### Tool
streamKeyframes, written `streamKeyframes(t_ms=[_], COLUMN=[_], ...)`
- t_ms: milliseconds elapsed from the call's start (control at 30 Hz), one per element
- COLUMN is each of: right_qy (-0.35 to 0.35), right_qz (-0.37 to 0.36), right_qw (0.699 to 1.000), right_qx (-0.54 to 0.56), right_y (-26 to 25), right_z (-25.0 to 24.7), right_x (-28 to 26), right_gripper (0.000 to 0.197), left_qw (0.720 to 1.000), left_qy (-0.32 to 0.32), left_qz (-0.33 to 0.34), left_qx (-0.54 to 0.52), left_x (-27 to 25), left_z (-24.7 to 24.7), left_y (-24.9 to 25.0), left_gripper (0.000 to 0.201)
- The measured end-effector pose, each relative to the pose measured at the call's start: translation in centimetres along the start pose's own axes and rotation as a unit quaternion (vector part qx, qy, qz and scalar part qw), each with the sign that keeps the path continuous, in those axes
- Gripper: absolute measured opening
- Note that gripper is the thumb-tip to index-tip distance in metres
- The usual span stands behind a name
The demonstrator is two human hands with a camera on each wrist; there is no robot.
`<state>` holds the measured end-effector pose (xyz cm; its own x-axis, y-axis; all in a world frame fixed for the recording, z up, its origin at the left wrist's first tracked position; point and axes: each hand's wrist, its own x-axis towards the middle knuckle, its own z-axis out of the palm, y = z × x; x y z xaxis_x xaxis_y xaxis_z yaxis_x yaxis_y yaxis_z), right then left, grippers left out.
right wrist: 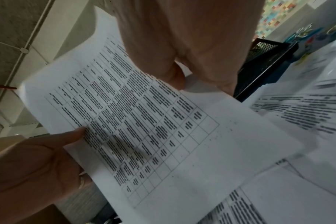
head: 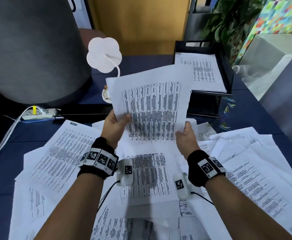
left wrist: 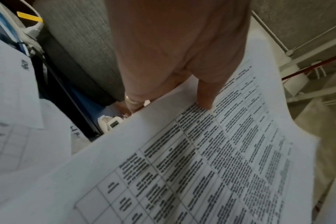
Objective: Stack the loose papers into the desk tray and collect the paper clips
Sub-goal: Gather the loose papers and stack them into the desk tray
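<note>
Holding a printed sheet (head: 150, 108) above the desk (head: 141, 63), the left hand (head: 115, 126) pinches its left edge and the right hand (head: 187, 135) its right. Loose papers (head: 58, 153) cover the dark blue surface beneath. At far right the black tray (head: 228, 71) holds papers, with clips (head: 227, 105) just right of it. Farther off are a white lamp (head: 103, 54), a grey chair (head: 32, 49), a plant (head: 228, 19) and a yellow wall (head: 141, 23).

A dark blue desk (head: 141, 63) is backed by a yellow-brown wall (head: 138, 23) — a leafy plant (head: 228, 19) is seen at the far right corner.
</note>
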<state>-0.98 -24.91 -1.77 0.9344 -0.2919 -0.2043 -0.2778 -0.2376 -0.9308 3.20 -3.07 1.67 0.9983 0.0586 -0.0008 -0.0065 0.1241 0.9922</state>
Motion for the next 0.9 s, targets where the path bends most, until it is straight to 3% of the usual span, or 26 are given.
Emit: streamKeyframes(t_ms=[100,200,333,433,567,667,800,900], right_qy=[0.027,0.025,0.042,0.031,-0.008,-0.021,0.016,-0.013], right_qz=[-0.044,-0.072,-0.098,-0.085,0.0,0.024,0.01,0.027], right_qw=[0.998,0.996,0.993,0.995,1.0,0.999,0.999,0.998], right_qx=[0.02,0.052,0.043,0.046,0.01,-0.03,0.035,0.054], right_y=[-0.3,-0.9,-1.2,-1.0,1.3,3.1,3.0,2.8], right_z=[0.0,-0.3,-0.3,-0.4,0.0,0.3,-0.3,-1.3], right_x=[0.1,0.0,0.3,0.5,1.1,1.3,0.9,1.1], right_gripper=[0.033,0.037,0.024,0.026,0.032,0.021,0.013,0.013], left_qw=[1.0,0.998,0.997,0.997,0.999,0.999,0.998,0.999], left_qy=[-0.014,-0.017,-0.007,0.022,0.032,0.028,0.051,0.046], left_qz=[0.023,0.052,0.081,0.079,0.032,0.009,0.031,0.026], left_qx=[-0.002,-0.01,-0.002,-0.01,0.021,0.034,0.012,-0.014], left_x=[-0.1,-0.1,0.2,0.6,1.2,1.0,1.1,1.5], left_z=[0.5,1.1,1.7,1.7,1.3,1.3,1.6,1.8], left_y=[1.0,2.1,2.5,1.7,-0.9,-1.8,-1.1,-0.4], left_gripper=[0.033,0.038,0.032,0.036,0.019,0.025,0.025,0.025])
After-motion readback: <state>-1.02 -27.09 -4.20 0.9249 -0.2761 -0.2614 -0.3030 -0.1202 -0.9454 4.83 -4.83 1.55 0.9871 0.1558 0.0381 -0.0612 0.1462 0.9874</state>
